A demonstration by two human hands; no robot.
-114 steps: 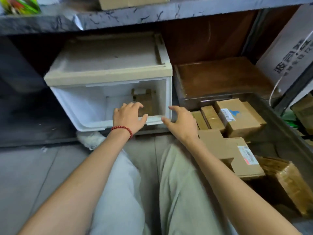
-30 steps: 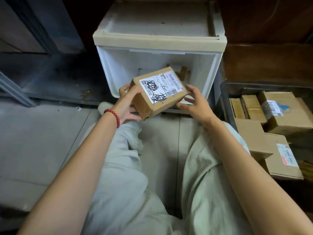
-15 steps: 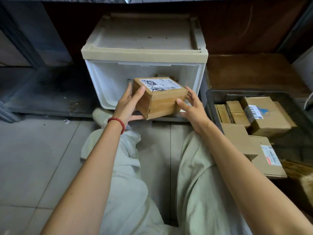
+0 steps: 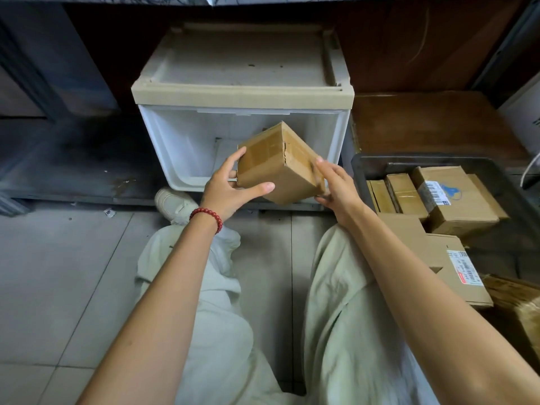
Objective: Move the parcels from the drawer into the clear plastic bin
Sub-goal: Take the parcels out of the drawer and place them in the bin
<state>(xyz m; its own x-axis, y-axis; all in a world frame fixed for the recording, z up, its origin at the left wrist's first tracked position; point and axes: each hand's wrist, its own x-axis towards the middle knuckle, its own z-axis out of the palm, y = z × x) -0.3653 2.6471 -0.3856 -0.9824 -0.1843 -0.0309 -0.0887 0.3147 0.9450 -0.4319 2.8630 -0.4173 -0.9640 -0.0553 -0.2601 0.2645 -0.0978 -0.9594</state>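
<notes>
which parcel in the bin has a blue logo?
The large box farthest back on the right: blue logo beside its barcode. The nearer labelled box shows red print instead.

Parcel (image 4: 280, 168) blocks the rear-right of the drawer (image 4: 181, 153) interior, can't tell what's behind it. Left hand (image 4: 230, 191): most fingers tucked behind parcel's left side, only thumb & one finger show. Right hand (image 4: 336, 188): thumb mostly hidden under it. Bin (image 4: 409, 159) cut off by right edge; right forearm (image 4: 409, 276) covers its near-left corner. Taped box (image 4: 523, 320) at btm right only partly in frame. Label (image 4: 466, 268) text on flat box (image 4: 461, 293) too small to read. Shoe (image 4: 175, 204) partly covered by trouser cuff (image 4: 187, 238)
</notes>
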